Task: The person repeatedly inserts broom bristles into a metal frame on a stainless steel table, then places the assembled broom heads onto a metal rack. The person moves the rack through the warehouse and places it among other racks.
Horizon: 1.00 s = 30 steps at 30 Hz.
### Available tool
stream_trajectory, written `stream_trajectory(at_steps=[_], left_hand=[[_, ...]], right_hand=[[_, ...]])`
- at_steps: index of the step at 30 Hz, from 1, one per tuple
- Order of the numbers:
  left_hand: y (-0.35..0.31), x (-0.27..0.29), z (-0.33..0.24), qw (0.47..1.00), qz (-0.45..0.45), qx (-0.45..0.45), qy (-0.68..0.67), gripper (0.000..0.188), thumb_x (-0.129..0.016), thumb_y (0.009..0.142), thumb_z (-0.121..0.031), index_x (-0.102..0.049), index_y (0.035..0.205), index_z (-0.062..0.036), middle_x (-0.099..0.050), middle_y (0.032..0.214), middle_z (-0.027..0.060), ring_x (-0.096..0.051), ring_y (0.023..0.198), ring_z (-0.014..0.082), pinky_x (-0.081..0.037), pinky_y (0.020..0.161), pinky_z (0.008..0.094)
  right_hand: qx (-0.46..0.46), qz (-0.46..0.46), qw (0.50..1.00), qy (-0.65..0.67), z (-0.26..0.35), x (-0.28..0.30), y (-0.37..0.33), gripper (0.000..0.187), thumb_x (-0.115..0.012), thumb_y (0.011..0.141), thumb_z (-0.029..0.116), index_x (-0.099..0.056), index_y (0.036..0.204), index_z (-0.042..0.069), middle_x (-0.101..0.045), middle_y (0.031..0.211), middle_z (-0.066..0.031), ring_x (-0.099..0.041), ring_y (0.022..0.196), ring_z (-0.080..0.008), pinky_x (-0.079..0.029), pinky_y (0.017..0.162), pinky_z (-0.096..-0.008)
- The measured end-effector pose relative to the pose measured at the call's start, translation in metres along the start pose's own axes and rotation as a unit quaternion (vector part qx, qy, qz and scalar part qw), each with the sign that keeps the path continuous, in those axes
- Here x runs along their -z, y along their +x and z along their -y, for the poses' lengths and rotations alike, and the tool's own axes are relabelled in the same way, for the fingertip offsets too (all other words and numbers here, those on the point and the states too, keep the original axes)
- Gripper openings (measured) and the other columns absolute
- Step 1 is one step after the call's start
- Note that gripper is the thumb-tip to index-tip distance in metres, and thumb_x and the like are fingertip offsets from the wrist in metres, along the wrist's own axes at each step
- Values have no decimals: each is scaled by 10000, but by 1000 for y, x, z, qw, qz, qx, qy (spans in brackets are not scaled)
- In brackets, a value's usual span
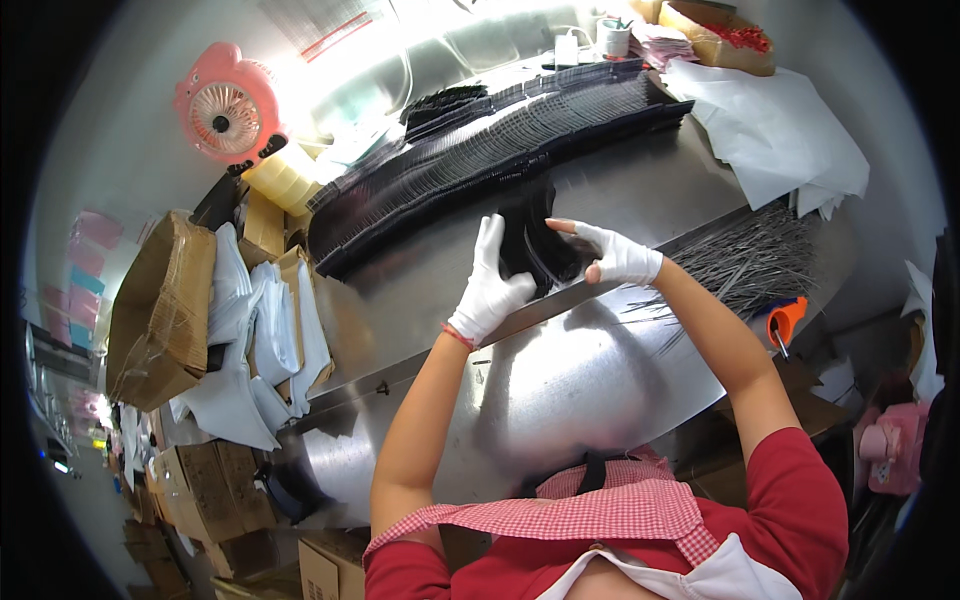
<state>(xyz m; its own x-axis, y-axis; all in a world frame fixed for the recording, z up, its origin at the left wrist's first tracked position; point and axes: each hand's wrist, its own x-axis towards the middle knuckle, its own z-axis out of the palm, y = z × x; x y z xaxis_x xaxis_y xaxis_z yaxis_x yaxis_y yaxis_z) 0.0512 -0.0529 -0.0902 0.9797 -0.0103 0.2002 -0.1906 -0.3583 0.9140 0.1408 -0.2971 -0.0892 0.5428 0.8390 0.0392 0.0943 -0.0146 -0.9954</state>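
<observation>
Hands (488,293) gloved in white flank black pieces (543,243) — curved, glossy, stacked.

Black bundle (541,243), details indistinct

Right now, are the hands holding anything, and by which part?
A stack of curved black pieces sits between the left hand and right hand, at opposite sides; whether gripped or merely touched can't be told.
</observation>
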Motion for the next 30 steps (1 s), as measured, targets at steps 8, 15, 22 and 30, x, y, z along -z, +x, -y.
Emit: stream_trajectory(at_steps=[8, 15, 22, 30], left_hand=[[77, -9, -35, 886, -55, 375, 266, 1021, -812, 654, -530, -356, 1278, 136, -546, 1295, 286, -609, 1152, 359, -499, 977, 364], [86, -45, -50, 831, 17, 332, 446, 974, -906, 579, -446, -411, 1276, 19, -573, 1233, 203, -649, 1097, 316, -546, 904, 369], [3, 47, -31, 945, -62, 309, -84, 514, -776, 742, -107, -569, 1194, 22, -663, 1034, 125, -656, 889, 216, -557, 818, 349], [-79, 245, -31, 887, -233, 304, -256, 296, -679, 875, -170, -617, 1114, -6, -685, 943, 104, -684, 817, 239, -578, 762, 342]], right_hand=[[74, 4, 997, 15, -25, -34, 15, 1313, -861, 592, 607, -127, 1528, 52, -408, 1446, -217, -347, 1401, -332, -254, 1174, -432], [41, -94, 994, 45, -38, -29, 7, 760, -624, 845, 632, -401, 1267, 41, -556, 1163, -132, -522, 1082, -198, -413, 965, -334], [8, -84, 993, 82, -41, -19, 2, 374, -595, 961, 392, -523, 1142, 73, -612, 1076, -39, -511, 852, -70, -439, 767, -215], [1, -118, 992, 54, -39, -28, 3, 296, -635, 954, 292, -548, 1096, 48, -628, 1022, -33, -571, 967, -93, -450, 842, -236]])
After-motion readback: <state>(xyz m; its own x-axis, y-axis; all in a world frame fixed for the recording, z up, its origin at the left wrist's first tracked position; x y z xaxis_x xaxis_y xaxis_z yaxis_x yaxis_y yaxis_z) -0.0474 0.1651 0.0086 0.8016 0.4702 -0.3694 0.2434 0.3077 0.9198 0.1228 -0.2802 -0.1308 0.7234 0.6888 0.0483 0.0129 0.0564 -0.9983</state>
